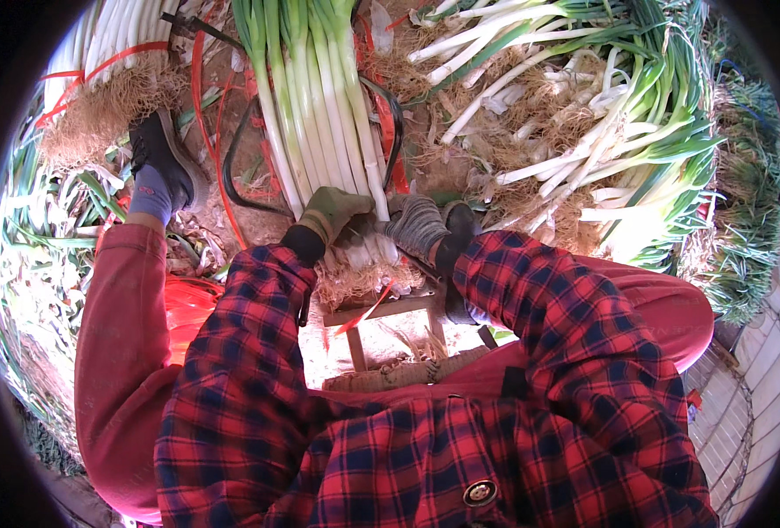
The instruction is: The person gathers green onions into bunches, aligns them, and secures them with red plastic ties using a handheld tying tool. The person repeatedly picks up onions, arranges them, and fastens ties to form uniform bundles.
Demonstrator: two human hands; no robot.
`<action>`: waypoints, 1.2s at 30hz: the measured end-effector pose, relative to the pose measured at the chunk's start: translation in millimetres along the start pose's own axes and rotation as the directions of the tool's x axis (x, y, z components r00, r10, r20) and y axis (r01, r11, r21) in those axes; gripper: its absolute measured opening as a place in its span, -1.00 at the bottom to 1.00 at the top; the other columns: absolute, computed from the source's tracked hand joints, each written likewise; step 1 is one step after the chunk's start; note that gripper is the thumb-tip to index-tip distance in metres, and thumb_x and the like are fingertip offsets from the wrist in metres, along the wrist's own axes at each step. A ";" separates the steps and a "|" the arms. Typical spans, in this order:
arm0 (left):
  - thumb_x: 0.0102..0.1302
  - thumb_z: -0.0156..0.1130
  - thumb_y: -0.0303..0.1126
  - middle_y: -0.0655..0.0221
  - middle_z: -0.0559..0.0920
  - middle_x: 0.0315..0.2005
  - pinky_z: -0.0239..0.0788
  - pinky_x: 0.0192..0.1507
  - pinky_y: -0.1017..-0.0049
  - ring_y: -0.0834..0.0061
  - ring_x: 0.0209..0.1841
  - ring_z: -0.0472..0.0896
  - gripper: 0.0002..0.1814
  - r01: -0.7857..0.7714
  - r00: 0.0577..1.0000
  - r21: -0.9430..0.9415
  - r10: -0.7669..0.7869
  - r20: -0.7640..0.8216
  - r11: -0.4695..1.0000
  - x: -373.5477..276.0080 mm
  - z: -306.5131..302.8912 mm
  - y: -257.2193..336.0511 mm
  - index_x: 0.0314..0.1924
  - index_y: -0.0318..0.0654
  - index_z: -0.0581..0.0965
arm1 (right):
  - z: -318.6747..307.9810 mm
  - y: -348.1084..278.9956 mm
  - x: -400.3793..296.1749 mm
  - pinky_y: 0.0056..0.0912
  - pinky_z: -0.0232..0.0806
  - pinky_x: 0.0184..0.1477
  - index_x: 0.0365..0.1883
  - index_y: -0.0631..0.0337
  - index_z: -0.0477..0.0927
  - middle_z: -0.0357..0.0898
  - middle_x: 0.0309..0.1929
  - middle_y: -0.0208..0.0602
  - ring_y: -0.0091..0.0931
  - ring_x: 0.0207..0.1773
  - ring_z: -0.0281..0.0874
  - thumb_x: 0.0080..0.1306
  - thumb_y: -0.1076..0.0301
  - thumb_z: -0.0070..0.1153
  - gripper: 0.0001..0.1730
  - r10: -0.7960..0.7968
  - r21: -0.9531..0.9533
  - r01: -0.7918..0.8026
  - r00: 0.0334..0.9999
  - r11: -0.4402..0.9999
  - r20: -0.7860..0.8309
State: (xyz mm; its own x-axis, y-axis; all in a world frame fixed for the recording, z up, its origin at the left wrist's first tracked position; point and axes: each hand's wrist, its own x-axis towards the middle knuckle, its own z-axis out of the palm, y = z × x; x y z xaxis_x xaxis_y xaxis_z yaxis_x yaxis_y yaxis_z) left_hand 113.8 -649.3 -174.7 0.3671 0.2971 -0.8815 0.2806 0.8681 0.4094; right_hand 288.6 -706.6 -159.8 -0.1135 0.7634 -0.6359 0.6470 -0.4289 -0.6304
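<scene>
A bundle of green onions (324, 125) lies before me on a frame of dark curved metal bars (238, 155), roots towards me. My left hand (334, 214), in an olive-green glove, rests over the white stalks just above the roots (347, 284); its fingers curl, and their tips are partly hidden. My right hand (416, 224), in a grey knitted glove, is at the right edge of the same stalks with its fingers bent. Whether either hand grips anything is not clear. Red plastic strapping (396, 152) runs under and beside the bundle.
Loose green onions (594, 145) lie piled at the right. A bundle tied with red strapping (119, 59) stands at upper left, near my shoe (165, 162). Red strips (192, 307) lie by my left leg. A wooden frame (383, 310) is below the roots.
</scene>
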 end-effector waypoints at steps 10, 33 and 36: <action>-0.12 0.48 0.03 0.31 0.59 -0.72 0.36 -0.59 0.49 0.52 -0.70 0.50 -0.47 0.116 0.961 0.513 0.035 -0.275 0.850 -3.8 21.8 18.4 -0.63 -0.42 0.61 | -5.2 17.4 17.4 -0.19 0.42 -0.13 -0.21 0.24 0.58 0.60 -0.37 0.03 -0.16 -0.23 0.60 -0.05 0.14 0.31 -0.53 0.048 -0.083 -0.043 0.997 0.996 0.058; 0.01 0.46 -0.17 0.27 0.57 -0.73 0.34 -0.69 0.51 0.51 -0.76 0.51 -0.60 0.143 0.979 0.190 -0.111 -0.169 0.971 -3.4 17.3 23.4 -0.55 -0.43 0.60 | -75.8 -83.2 280.1 -0.37 0.36 -0.01 -0.01 0.28 0.51 0.61 -0.22 -0.17 -0.33 -0.16 0.57 0.06 0.28 0.33 -0.47 -0.338 -0.093 0.351 0.743 0.932 -0.577; 0.01 0.47 -0.17 0.27 0.57 -0.74 0.33 -0.70 0.49 0.51 -0.76 0.51 -0.61 0.136 0.978 0.179 -0.103 -0.184 0.974 -3.4 18.4 25.1 -0.57 -0.43 0.60 | -81.1 -82.6 283.8 -0.26 0.33 0.05 -0.25 0.30 0.60 0.61 -0.33 -0.05 -0.24 -0.18 0.59 0.21 0.13 0.13 -0.63 -0.424 -0.369 0.251 0.735 0.895 -0.529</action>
State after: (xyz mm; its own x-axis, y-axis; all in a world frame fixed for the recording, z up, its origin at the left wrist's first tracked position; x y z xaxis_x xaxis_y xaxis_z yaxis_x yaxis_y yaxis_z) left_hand 135.9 -635.9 -157.1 0.1669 0.2744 -0.9470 0.4822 0.8151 0.3212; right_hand 264.1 -415.4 -252.1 0.0407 0.9986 0.0350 0.8286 -0.0141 -0.5597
